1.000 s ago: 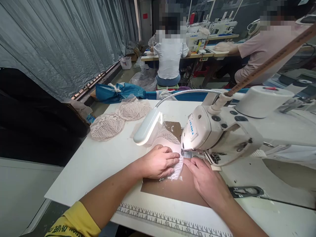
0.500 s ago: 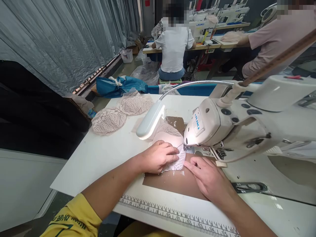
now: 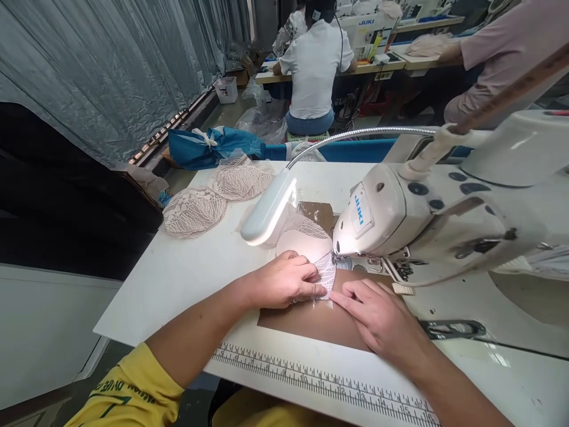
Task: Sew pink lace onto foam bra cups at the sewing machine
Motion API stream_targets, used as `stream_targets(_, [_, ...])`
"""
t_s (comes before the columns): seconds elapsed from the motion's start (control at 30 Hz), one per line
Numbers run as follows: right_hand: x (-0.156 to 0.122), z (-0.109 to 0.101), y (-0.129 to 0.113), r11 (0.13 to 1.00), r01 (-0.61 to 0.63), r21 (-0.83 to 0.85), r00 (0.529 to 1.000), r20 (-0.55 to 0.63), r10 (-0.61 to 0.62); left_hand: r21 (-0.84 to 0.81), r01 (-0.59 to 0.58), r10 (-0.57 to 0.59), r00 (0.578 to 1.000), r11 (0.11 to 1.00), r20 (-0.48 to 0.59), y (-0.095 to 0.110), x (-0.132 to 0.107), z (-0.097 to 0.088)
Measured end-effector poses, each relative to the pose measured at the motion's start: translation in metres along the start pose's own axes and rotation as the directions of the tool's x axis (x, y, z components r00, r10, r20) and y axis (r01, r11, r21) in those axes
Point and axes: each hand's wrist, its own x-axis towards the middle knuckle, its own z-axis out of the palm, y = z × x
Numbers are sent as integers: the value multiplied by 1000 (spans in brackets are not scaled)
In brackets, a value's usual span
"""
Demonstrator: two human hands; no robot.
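Observation:
A pale lace bra cup (image 3: pixel 311 246) lies under the needle of a white JUKI sewing machine (image 3: pixel 400 216). My left hand (image 3: pixel 284 281) rests on the cup's near edge, its fingers pressed together and pinching the lace. My right hand (image 3: pixel 377 314) lies flat on the brown plate (image 3: pixel 311 320) just right of the lace, fingers stretched toward the needle and touching the fabric's edge. The needle area is partly hidden by the machine head.
A gooseneck lamp (image 3: pixel 267 210) hangs over the work. Two finished lace cups (image 3: pixel 195 210) (image 3: pixel 242 178) lie at the table's far left. A printed ruler (image 3: pixel 320 379) runs along the near edge. Two other people sit at machines behind. A grey curtain hangs left.
The lace has fed further under the machine, so less of it shows between my hands. My hands stay beside the needle; the camera has tilted down.

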Motion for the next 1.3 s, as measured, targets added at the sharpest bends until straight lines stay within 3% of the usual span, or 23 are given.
stream_targets(0.6, [2, -4, -5, 997, 33, 67, 998, -58, -29, 71, -29, 26, 999, 997, 45, 0, 0, -3])
stream_targets(0.77, [1, -2, -8, 1000, 11, 23, 1000, -16, -11, 32, 3, -3, 1000, 999, 15, 3, 2, -5])
stream_targets(1.03, [-2, 1, -9, 999, -18, 48, 999, -47, 20, 157, 103, -109, 993, 982, 35, 8, 20, -1])
stream_targets(1.3, [2, -4, -11, 999, -14, 45, 997, -71, 17, 140, 122, -127, 992, 983, 27, 9, 21, -3])
